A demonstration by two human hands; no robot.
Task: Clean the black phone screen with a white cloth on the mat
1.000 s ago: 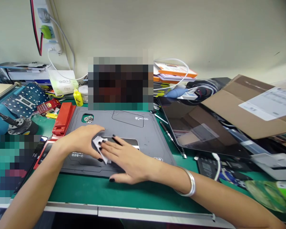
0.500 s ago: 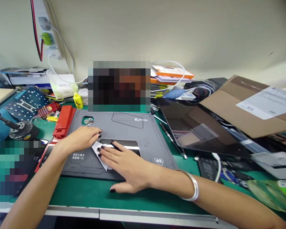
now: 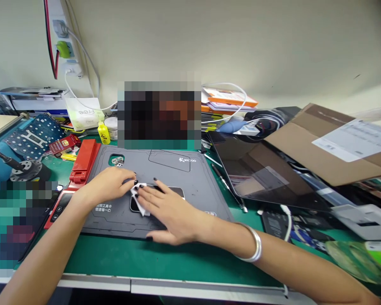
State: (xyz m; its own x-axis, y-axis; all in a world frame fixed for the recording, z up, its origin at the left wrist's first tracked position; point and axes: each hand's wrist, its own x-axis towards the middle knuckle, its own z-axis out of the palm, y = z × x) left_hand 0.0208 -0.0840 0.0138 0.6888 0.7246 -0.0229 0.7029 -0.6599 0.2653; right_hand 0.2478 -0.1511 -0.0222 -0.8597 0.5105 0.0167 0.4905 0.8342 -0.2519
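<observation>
Passage noted: I can run along the green mat [image 3: 165, 258] strip in front of the gray pad [image 3: 190, 178]. Left, the red stand [image 3: 84, 161] obstructs; right, the screwdriver [image 3: 225, 182] and then the tablet [image 3: 260, 178] lie in my way.

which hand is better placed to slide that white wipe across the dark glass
Right, probably: the right hand has its fingers pressed on the white wipe over the dark glass, while the left hand only rests at the wipe's edge.
</observation>
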